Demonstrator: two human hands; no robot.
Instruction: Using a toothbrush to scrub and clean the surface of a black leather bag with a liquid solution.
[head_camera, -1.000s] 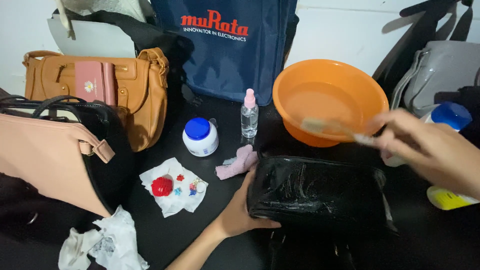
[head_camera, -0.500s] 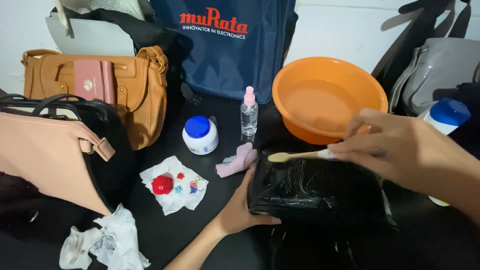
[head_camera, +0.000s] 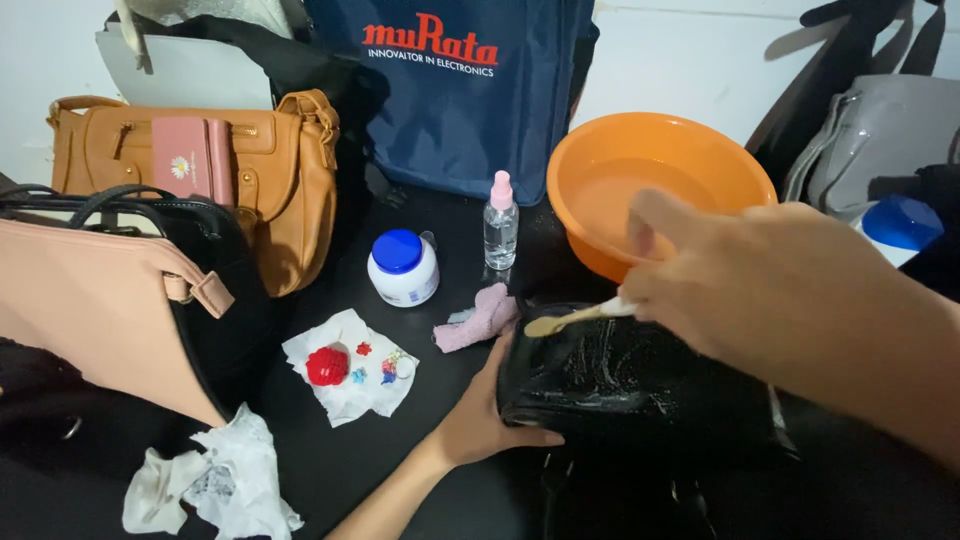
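A glossy black handbag (head_camera: 640, 385) lies on the dark table in front of me. My left hand (head_camera: 480, 415) presses flat against its left end and holds it steady. My right hand (head_camera: 760, 280) grips a small toothbrush (head_camera: 570, 318) with a pale handle; its head rests on the bag's top left. The bag's surface looks wet and shiny. Just behind the bag stands an orange plastic basin (head_camera: 655, 185) with water in it.
A pink cloth (head_camera: 480, 320), clear spray bottle with pink cap (head_camera: 500, 220) and blue-lidded white jar (head_camera: 402, 267) sit left of the bag. Small red trinkets lie on a white tissue (head_camera: 350, 375). Tan (head_camera: 200, 180), pink (head_camera: 90, 310), navy (head_camera: 460, 90) and grey (head_camera: 880, 140) bags ring the table.
My right hand has come from the basin's right side down and left, bringing the brush head onto the black bag's top left. My left hand has stayed put.
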